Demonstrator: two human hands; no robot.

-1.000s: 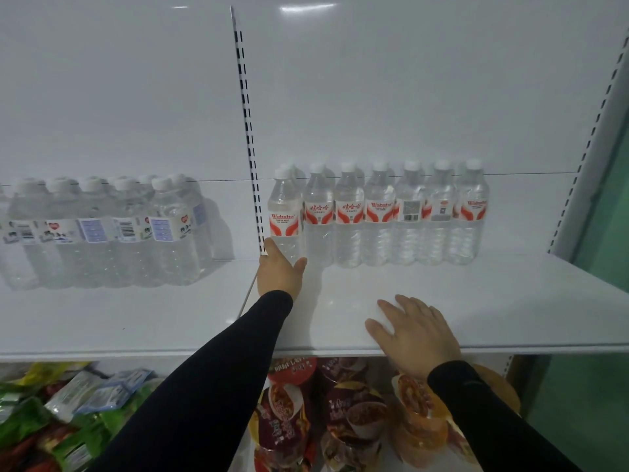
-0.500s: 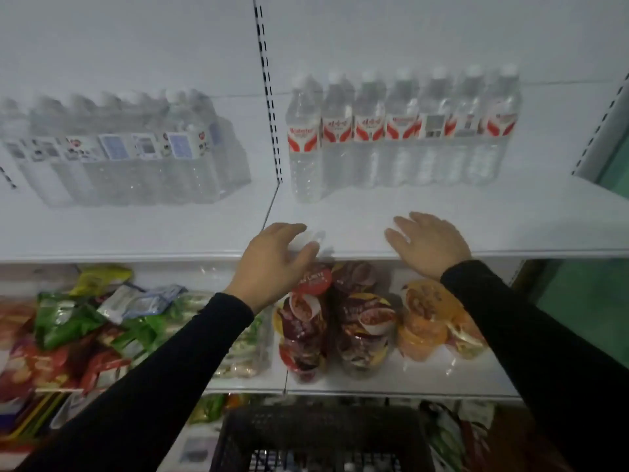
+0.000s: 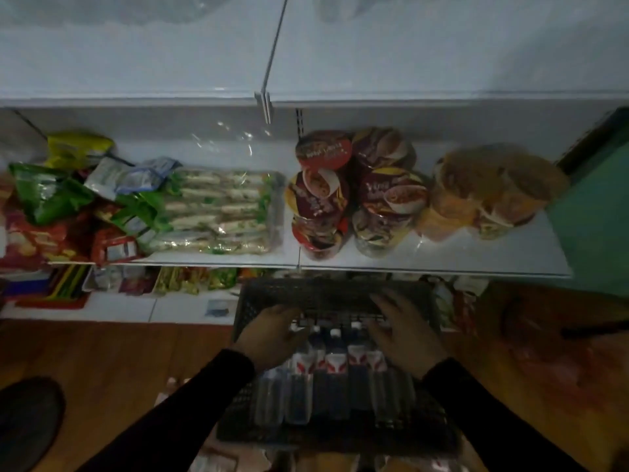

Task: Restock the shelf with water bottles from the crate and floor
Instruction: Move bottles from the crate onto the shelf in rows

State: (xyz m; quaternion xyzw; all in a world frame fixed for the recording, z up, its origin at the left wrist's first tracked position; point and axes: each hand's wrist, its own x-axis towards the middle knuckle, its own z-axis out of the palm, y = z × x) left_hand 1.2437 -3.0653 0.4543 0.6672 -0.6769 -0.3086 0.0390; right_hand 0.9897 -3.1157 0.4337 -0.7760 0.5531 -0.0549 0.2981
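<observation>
A black mesh crate stands on the floor below the shelves, holding several clear water bottles with red-and-white labels and white caps. My left hand hovers over the caps at the crate's left side, its fingers loosely bent. Over the right side of the bottles is my right hand, fingers spread. Neither hand has lifted a bottle. The white upper shelf fills the top of the view; only blurred bottle bases show at its top edge.
The middle shelf carries instant noodle cups and snack bags. More packets lie on the lowest shelf behind the crate. A wooden floor surrounds the crate, with a dark round object at the lower left.
My view has dropped from the upper shelf to the crate. Both hands left the shelf edge and came down over the bottles in the crate.
</observation>
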